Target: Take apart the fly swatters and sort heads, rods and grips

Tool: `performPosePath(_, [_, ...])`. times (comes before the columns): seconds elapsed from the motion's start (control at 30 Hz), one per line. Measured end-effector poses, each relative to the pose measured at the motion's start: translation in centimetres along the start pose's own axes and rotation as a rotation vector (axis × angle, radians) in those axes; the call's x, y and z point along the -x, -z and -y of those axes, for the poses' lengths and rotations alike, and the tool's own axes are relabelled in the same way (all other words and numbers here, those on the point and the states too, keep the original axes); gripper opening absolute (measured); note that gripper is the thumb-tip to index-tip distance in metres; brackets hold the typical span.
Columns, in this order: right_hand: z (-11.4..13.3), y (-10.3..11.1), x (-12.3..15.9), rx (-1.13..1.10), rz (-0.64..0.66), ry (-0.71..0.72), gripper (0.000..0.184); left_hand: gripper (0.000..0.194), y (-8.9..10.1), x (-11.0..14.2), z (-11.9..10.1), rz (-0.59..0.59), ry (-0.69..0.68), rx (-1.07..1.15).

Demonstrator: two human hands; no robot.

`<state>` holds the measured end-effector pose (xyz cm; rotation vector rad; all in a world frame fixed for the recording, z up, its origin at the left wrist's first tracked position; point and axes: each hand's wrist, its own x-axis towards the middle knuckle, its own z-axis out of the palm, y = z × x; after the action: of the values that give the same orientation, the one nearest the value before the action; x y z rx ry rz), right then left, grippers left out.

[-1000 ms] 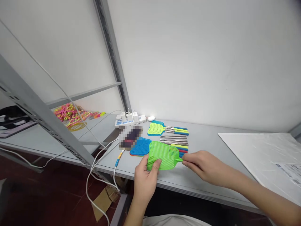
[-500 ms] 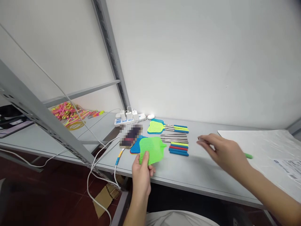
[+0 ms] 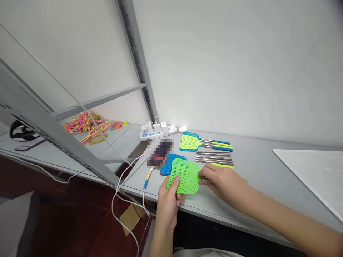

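The green head (image 3: 184, 176) is held up over the front part of the surface (image 3: 257, 157), tilted, its mesh facing the camera. The left hand (image 3: 167, 200) has it by its left edge, the grip pinching the mesh with the thumb on top and fingers beneath. The right hand (image 3: 222, 182) is closed around a metal tube (image 3: 205, 181), whose open end pokes out below the fingertips; a bit of green shows past the back of that hand. Its fingertips meet the head's right edge, where they hide the stem, so whether tube and stem are joined I cannot tell.

The step in hand looks like bringing tube and stem together. The next move seems to call for a steady left grip and the tube's end lined up with the stem; the thin mesh would probably flex if pushed.

Just behind the head lies a stack of blue heads (image 3: 174, 160), beside a blurred-out item (image 3: 160, 153). Farther back are loose tubes (image 3: 214, 158), a yellow handle (image 3: 222, 165) partly behind the right hand, and whole swatters (image 3: 190, 142). A power strip (image 3: 158, 133) sits near the wall; a white sheet (image 3: 311, 171) lies well to the right.
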<state>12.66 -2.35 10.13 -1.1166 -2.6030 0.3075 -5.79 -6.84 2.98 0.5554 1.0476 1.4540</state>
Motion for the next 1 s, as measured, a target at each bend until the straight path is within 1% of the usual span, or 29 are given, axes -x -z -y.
performPosePath(0.1, [-0.7, -1.0, -1.9, -0.165, 0.000, 0.006, 0.011, 0.032, 0.2, -0.4, 0.1, -0.074, 0.019, 0.106])
performPosePath(0.2, [-1.8, -2.0, -4.1, -0.249, -0.045, -0.039, 0.011, 0.029, 0.2, -0.7, -0.2, -0.152, 0.002, 0.213])
performPosePath(0.27, [-2.4, -2.6, -5.5, -0.261, -0.060, -0.072, 0.014, 0.024, 0.3, -0.8, -0.4, -0.245, -0.095, 0.302])
performPosePath(0.33, [-2.7, -3.3, -6.6, -0.263, -0.055, -0.084, 0.018, 0.020, 0.4, -0.7, -0.6, -0.350, -0.231, 0.377])
performPosePath(0.37, [-2.9, -3.6, -7.0, -0.260, -0.045, -0.086, 0.020, 0.018, 0.5, -0.6, -0.6, -0.388, -0.287, 0.397])
performPosePath(0.43, [-2.9, -4.1, -7.5, -0.244, -0.024, -0.093, 0.023, 0.013, 0.6, -0.4, -0.7, -0.426, -0.343, 0.400])
performPosePath(0.53, [-3.0, -5.0, -7.7, -0.182, -0.004, -0.091, 0.024, 0.009, 0.6, -0.3, -0.7, -0.447, -0.352, 0.370])
performPosePath(0.67, [-2.8, -5.6, -7.6, -0.088, 0.019, -0.075, 0.021, 0.010, 0.7, -0.4, -0.2, -0.440, -0.354, 0.328])
performPosePath(0.77, [-2.3, -5.3, -7.4, -0.026, 0.036, -0.066, 0.019, 0.010, 0.9, -0.6, 0.2, -0.431, -0.338, 0.275])
performPosePath(0.83, [-1.7, -4.3, -7.0, -0.014, 0.021, -0.079, 0.021, 0.011, 1.0, -0.7, 0.5, -0.388, -0.320, 0.219])
performPosePath(0.9, [-0.9, -2.9, -6.1, -0.116, -0.016, -0.087, 0.024, 0.013, 0.8, -0.5, 0.8, -0.339, -0.311, 0.164])
performPosePath(0.93, [-0.4, -2.2, -5.5, -0.222, -0.039, -0.093, 0.025, 0.014, 0.6, -0.4, 0.9, -0.325, -0.317, 0.143])
performPosePath(1.0, [0.6, -0.9, -3.9, -0.505, -0.106, -0.132, 0.027, 0.015, -0.3, 0.1, 1.3, -0.319, -0.348, 0.092])
